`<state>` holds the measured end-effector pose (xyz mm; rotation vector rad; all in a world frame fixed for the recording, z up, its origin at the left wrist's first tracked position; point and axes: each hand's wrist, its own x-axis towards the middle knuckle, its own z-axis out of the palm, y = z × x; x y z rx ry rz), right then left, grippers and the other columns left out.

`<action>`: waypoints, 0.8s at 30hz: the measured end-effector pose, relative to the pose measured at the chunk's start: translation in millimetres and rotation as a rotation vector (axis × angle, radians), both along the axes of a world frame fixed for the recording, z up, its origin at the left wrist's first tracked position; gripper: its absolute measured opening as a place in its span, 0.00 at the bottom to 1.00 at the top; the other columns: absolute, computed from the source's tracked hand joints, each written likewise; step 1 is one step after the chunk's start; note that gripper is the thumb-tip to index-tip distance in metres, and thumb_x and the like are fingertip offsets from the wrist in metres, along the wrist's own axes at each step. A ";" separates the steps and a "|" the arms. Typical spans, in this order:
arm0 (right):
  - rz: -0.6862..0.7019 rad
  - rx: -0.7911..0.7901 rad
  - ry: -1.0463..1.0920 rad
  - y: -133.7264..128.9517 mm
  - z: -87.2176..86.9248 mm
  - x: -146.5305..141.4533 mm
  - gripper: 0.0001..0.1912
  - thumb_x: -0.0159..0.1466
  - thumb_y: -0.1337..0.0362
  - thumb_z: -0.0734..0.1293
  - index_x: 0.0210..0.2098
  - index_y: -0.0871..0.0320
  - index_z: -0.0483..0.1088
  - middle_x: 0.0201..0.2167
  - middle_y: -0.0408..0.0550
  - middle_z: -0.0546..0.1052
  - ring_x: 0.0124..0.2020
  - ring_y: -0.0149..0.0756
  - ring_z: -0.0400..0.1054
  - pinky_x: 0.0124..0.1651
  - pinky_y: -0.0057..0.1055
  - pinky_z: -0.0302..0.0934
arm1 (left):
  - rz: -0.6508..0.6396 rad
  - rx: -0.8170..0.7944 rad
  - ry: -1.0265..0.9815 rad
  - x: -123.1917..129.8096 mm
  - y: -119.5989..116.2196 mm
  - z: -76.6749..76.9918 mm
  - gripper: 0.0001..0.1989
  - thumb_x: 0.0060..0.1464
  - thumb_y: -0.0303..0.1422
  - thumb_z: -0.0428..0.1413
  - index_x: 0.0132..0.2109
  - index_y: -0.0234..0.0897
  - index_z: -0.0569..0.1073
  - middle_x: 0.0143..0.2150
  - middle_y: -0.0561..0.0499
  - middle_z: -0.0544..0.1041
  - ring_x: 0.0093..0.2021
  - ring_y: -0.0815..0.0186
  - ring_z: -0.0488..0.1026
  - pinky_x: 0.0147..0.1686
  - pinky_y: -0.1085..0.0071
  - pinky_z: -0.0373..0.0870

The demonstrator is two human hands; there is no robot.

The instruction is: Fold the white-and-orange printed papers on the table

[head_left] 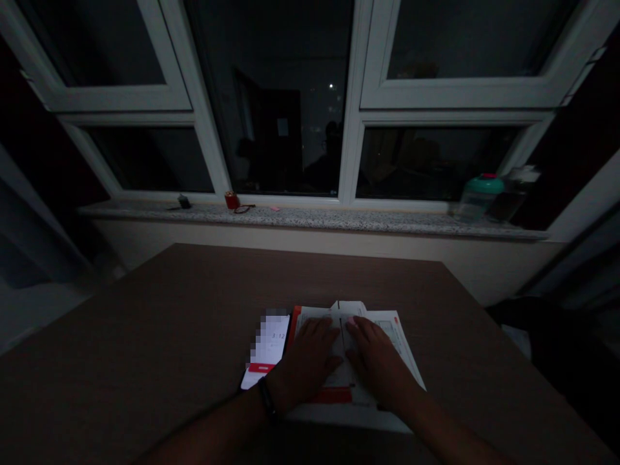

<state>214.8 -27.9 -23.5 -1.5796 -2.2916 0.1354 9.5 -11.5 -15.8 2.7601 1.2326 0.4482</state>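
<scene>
Near edge of the tabletop: an open white paper booklet with red-trimmed edges [394, 339] lies right of centre on the dark brown tabletop [159, 303], its spine and long axis running away from the person toward the window.
Left grip: the left hand [306, 365] lies open and flat on the booklet's left page, fingers spread, closed on nothing; a black wristband [266, 398] circles the wrist.
Right grip: the right hand [380, 361] lies open and flat on the right page, its fingertips just beside the spine.
Left of the booklet: a black smartphone with a lit white screen [267, 349] lies just beside the booklet's edge, nearer the left hand; part of its screen is blurred.
Beyond the far edge: a speckled granite windowsill [314, 219] holds a small red cylinder [232, 200] and a clear jar with a green lid [477, 197].
</scene>
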 end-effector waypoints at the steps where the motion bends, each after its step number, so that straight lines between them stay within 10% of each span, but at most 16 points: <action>1: 0.010 -0.008 -0.004 0.5 -0.5 0.0 0.27 0.66 0.65 0.60 0.65 0.61 0.60 0.65 0.57 0.63 0.65 0.49 0.55 0.67 0.47 0.53 | -0.006 0.003 0.000 -0.1 -0.4 0.5 0.23 0.65 0.38 0.52 0.64 0.40 0.61 0.67 0.43 0.62 0.66 0.53 0.58 0.64 0.52 0.56; 24: -0.016 -0.105 -0.091 -0.5 -5.6 3.9 0.29 0.70 0.62 0.54 0.68 0.67 0.54 0.71 0.58 0.50 0.71 0.49 0.42 0.70 0.50 0.44 | -0.033 -0.032 0.015 -3.0 -5.3 -6.9 0.32 0.67 0.43 0.50 0.70 0.37 0.50 0.72 0.40 0.48 0.71 0.51 0.42 0.66 0.48 0.49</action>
